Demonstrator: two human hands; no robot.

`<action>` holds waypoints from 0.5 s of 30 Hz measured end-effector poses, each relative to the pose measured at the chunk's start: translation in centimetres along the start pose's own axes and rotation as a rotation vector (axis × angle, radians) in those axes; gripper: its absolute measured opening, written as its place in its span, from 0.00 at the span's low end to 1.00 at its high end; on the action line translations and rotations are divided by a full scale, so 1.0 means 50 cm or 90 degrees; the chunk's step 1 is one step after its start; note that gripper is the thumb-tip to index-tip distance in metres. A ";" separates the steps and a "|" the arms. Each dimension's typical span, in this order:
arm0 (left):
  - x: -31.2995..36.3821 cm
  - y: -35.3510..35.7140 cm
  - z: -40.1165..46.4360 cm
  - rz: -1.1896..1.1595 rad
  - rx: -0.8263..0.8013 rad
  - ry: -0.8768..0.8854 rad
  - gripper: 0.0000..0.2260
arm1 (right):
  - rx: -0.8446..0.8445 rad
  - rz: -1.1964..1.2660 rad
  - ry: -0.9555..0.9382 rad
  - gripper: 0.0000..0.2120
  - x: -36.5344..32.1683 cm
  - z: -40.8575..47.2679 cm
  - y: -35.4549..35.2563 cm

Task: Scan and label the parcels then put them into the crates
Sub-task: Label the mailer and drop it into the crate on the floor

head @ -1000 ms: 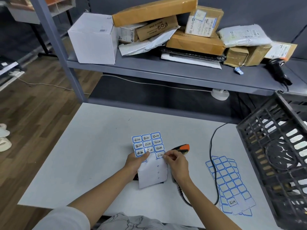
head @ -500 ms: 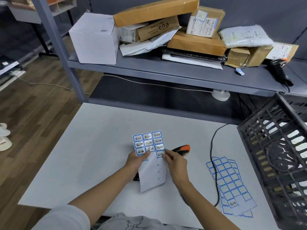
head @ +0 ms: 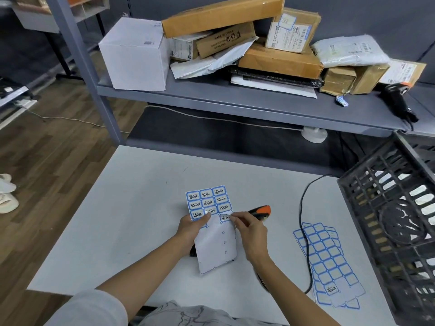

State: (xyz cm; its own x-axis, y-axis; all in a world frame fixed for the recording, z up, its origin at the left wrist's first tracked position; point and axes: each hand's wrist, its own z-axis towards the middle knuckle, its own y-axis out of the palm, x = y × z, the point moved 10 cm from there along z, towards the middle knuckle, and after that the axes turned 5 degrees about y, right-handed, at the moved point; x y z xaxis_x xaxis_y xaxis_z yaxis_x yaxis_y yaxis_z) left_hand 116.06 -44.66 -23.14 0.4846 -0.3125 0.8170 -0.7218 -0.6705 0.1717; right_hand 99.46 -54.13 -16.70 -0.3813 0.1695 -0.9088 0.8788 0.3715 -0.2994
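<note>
Between right hand's (head: 250, 232) fingertips, one label (head: 225, 217), left hand (head: 193, 229) gripping sheet (head: 211, 222).

"MADE IN CHINA" on brown carton (head: 224, 40)

Left hand (head: 193, 228) grips with thumb on top; right hand (head: 250, 228) fingers pinch

scanner (head: 260, 211) mostly hidden by hands | crate (head: 386, 208) cut off right
</note>
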 end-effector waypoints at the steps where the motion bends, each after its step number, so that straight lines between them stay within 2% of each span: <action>1: 0.002 -0.004 0.000 -0.007 0.009 0.000 0.10 | 0.000 0.008 0.003 0.06 0.002 0.001 0.000; 10: 0.019 -0.085 0.003 0.031 0.071 0.020 0.08 | 0.035 0.188 0.102 0.03 0.043 0.024 -0.030; 15: 0.034 -0.155 0.004 0.054 0.102 0.030 0.09 | -0.023 0.100 0.138 0.02 0.084 0.047 -0.019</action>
State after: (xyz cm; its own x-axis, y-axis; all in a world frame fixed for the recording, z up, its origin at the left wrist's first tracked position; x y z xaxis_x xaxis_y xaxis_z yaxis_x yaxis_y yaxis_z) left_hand 122.56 -40.10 -23.20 0.3989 -0.3424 0.8507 -0.6691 -0.7431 0.0147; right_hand 97.69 -55.92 -20.92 -0.2971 0.4174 -0.8588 0.9227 0.3570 -0.1457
